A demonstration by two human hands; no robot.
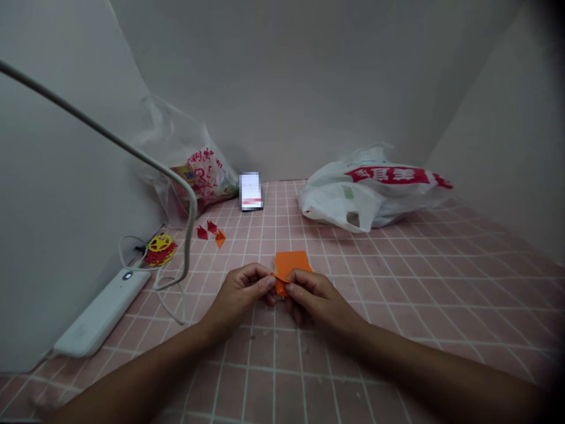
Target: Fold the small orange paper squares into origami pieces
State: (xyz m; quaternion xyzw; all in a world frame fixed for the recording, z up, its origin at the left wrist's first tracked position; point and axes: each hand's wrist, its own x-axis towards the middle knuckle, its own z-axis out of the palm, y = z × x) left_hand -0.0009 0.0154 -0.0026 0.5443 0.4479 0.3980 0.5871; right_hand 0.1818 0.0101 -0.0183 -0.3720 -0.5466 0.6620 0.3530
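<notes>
Left of the hands, two red folded pieces (202, 232) and an orange one (220, 238) appear finished. Nearer, a small orange paper (281, 287) is pinched between the left hand (248, 287) and the right hand (315, 295), seemingly part-folded; a flat orange sheet (292, 261) just beyond looks unworked. Around, a white device (103, 312), yellow-and-red cut-outs (160, 250), a cable (193, 212), a filled bag (210, 176), a lit phone (251, 191) and a white bag (339, 203) are seen; the hands are blocked by none.

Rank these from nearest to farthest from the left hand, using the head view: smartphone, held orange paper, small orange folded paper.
1. Held orange paper: at left hand's fingertips.
2. Small orange folded paper: ahead, slightly left.
3. Smartphone: farther back, ahead.
</notes>
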